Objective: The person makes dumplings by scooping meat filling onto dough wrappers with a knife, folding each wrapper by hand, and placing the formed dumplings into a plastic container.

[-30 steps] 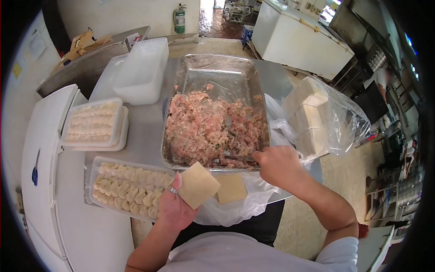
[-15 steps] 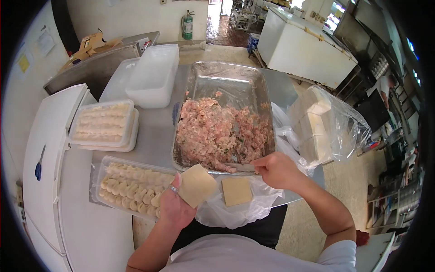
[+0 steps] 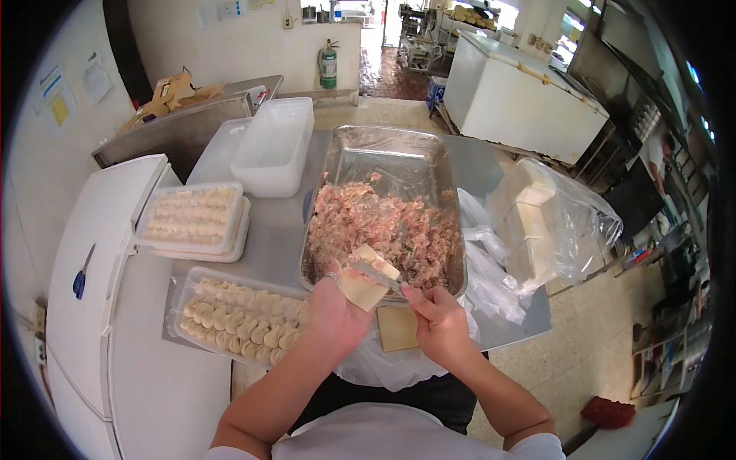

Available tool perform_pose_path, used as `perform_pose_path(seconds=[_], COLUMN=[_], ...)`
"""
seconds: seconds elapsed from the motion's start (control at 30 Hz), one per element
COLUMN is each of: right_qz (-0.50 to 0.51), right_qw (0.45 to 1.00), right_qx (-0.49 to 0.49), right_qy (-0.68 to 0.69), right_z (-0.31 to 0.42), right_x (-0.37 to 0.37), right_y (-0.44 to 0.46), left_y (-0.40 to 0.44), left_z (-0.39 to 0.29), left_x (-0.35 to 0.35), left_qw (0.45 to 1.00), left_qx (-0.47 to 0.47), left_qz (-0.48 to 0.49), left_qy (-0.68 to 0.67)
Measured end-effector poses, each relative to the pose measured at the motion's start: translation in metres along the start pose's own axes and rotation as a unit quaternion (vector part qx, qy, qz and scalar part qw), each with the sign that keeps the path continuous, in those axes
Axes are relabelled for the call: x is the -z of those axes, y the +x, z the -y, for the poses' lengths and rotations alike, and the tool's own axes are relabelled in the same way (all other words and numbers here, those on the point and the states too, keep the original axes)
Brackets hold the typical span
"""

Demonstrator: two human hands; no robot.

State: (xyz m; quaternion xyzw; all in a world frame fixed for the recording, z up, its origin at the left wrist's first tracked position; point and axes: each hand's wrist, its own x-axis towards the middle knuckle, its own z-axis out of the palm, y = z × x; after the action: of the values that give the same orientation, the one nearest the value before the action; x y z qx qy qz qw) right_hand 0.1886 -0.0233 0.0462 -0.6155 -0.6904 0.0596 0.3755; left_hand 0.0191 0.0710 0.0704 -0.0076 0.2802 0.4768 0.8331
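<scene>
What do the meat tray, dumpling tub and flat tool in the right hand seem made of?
Tray: probably stainless steel, shiny, with bright reflections.
Tub: likely clear plastic, glossy, with a see-through rim.
Flat tool: perhaps metal, dull grey; grip mostly hidden.

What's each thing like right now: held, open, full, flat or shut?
Rectangular silver metal tray: open, partly filled with pink minced meat.
Square pale-yellow dough wrapper: held in left hand, some meat on it.
Flat grey metal blade: in right hand, against the wrapper.
Second wrapper: lying flat.
Clear rectangular plastic tub: open, holding rows of pale dumplings.
White boxy chest freezer: lid shut.
</scene>
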Motion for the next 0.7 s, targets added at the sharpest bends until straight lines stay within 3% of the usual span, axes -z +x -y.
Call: perform_pose_path(seconds=[0.03,0.13,0.23,0.33,0.43,0.63,0.7], right_qz=[-0.035,-0.011,-0.028,-0.045,-0.010,-0.001,-0.016], right_qw=[0.998,0.995,0.995,0.990,0.985,0.998,0.998], right_qx=[0.026,-0.003,-0.021,0.039,0.058,-0.052,-0.044], right_qy=[-0.045,-0.102,-0.092,-0.131,-0.162,-0.023,0.031], right_z=[-0.004,-0.001,0.007,0.020,0.016,0.016,0.019], right_x=[-0.002,0.017,0.029,0.034,0.031,0.036,0.031], right_y=[-0.005,-0.018,-0.019,-0.006,-0.008,-0.029,-0.029], left_y=[0.001,0.010,0.004,0.008,0.001,0.012,0.008], left_z=[0.001,0.001,0.005,0.016,0.016,0.003,0.007], left_x=[-0.003,0.002,-0.002,0.002,-0.004,0.010,0.008], left_qw=[1.000,0.999,0.998,0.995,0.998,0.995,0.996], left_qx=[-0.008,-0.031,-0.032,-0.050,-0.063,-0.093,-0.081], left_qz=[-0.019,-0.026,-0.033,-0.064,-0.010,-0.029,-0.023], left_qy=[-0.009,0.031,0.051,0.055,0.030,-0.011,-0.003])
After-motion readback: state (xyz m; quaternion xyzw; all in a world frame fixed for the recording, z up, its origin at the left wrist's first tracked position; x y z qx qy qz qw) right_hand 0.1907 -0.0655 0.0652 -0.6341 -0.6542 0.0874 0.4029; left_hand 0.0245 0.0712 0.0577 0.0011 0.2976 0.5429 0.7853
